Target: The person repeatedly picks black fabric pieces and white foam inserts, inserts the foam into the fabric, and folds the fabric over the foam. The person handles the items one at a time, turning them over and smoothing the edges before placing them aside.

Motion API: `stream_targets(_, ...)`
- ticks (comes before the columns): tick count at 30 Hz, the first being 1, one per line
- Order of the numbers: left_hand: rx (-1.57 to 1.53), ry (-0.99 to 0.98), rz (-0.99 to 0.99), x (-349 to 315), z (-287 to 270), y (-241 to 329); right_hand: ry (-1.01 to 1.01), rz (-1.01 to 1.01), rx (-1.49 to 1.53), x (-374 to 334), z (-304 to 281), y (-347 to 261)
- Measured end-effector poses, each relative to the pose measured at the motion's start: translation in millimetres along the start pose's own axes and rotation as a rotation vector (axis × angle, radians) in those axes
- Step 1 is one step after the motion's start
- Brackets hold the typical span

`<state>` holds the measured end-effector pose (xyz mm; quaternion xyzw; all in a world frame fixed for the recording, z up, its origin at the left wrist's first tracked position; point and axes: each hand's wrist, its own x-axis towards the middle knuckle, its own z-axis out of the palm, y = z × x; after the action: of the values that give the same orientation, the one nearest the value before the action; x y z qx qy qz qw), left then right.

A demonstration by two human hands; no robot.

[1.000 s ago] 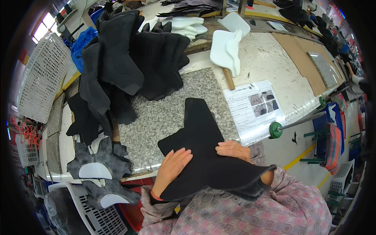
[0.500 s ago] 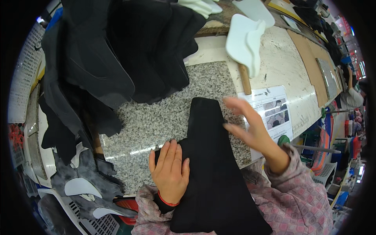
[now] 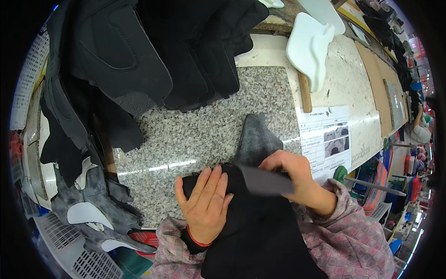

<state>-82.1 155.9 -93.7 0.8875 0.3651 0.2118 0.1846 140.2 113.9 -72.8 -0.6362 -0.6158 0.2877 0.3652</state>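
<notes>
A black fabric panel [image 3: 260, 228] lies over the near edge of the speckled stone slab [image 3: 195, 125] and hangs toward me. My left hand [image 3: 206, 202] rests flat on its left side, fingers stretched out. My right hand [image 3: 297, 176] pinches the panel's upper flap [image 3: 267, 180], which is folded back toward me and slightly blurred; its fingertips are partly hidden. Beyond the fold a dark grey textured piece [image 3: 260, 139] shows on the slab; whether it joins the panel I cannot tell.
Stacked black padded pieces [image 3: 125, 56] cover the slab's far left. At the back right lie a white shaped template [image 3: 306, 46] with a wooden handle [image 3: 305, 93] and a printed sheet [image 3: 320, 125]. Grey pieces with white patches [image 3: 90, 216] hang left above a white plastic basket [image 3: 60, 237].
My right hand has closed on the panel's upper end and folded it back toward me, uncovering the grey piece. The left hand stays flat in place. The view has shifted slightly.
</notes>
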Motion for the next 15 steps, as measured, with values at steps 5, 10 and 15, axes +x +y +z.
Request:
stream_targets(5,0.022,0.026,0.02,2.0,0.6,-1.1,0.009,0.026,-0.023,-9.3,5.2,-2.4)
stream_targets(10,0.005,-0.032,0.015,1.3,-0.6,-2.0,0.089,0.192,0.311,-13.1,9.7,4.9)
stream_targets(15,0.037,-0.108,-0.011,3.5,-2.0,-1.1,0.149,0.109,-0.015,-8.7,15.4,19.6)
